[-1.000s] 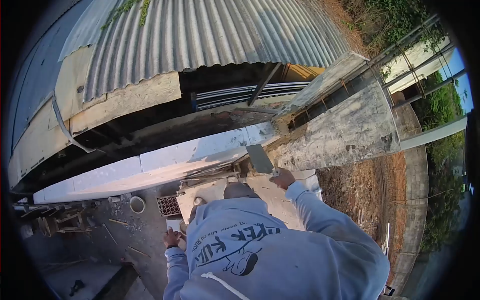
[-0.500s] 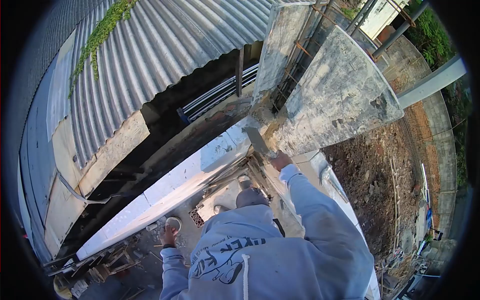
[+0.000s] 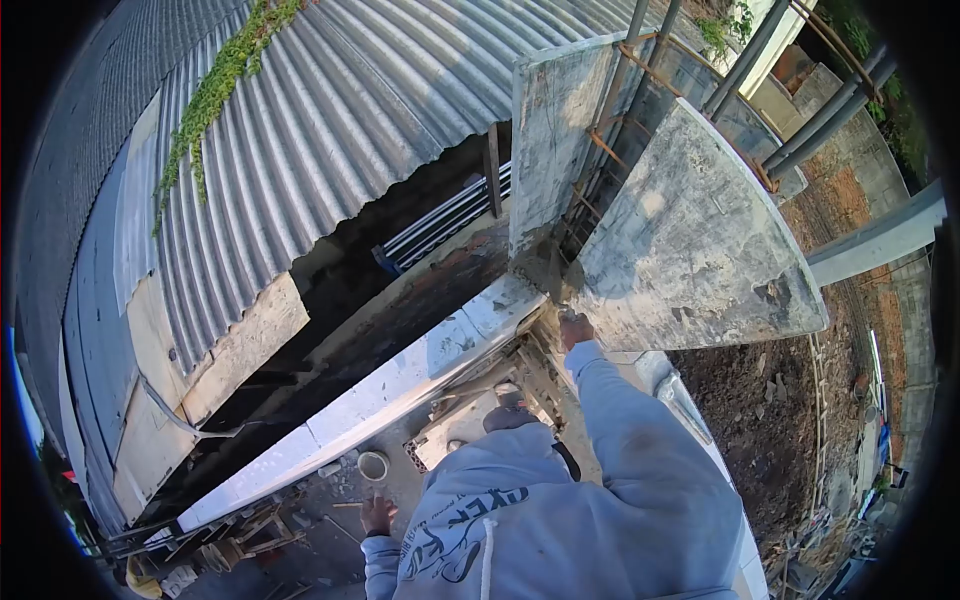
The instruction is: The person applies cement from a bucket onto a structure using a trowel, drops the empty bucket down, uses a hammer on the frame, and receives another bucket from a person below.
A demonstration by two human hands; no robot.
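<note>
My right hand (image 3: 575, 329) is closed around a trowel (image 3: 565, 307), whose blade is mostly hidden from this angle. It is held at the foot of a narrow gap between two upright boards: a stained grey board (image 3: 695, 235) on the right and a paler board (image 3: 560, 130) on the left. Damp grey mortar (image 3: 540, 264) lies at the bottom of that gap, beside the trowel. Low on the left, my left hand (image 3: 378, 516) hangs with its fingers apart and nothing in it. A round bucket (image 3: 373, 465) stands on the ground below, just beyond that hand in view.
Rusty reinforcing bars (image 3: 607, 145) rise between the boards. A white-topped wall (image 3: 400, 372) runs diagonally below me. Corrugated roofing (image 3: 330, 120) with a ragged edge overhangs at left. A grey beam (image 3: 880, 240) juts in at right, above bare soil (image 3: 745, 410).
The trowel has turned from showing its flat blade to nearly hidden, close against the right board. My left hand has shifted right and down, away from the bucket in view. The camera view has shifted.
</note>
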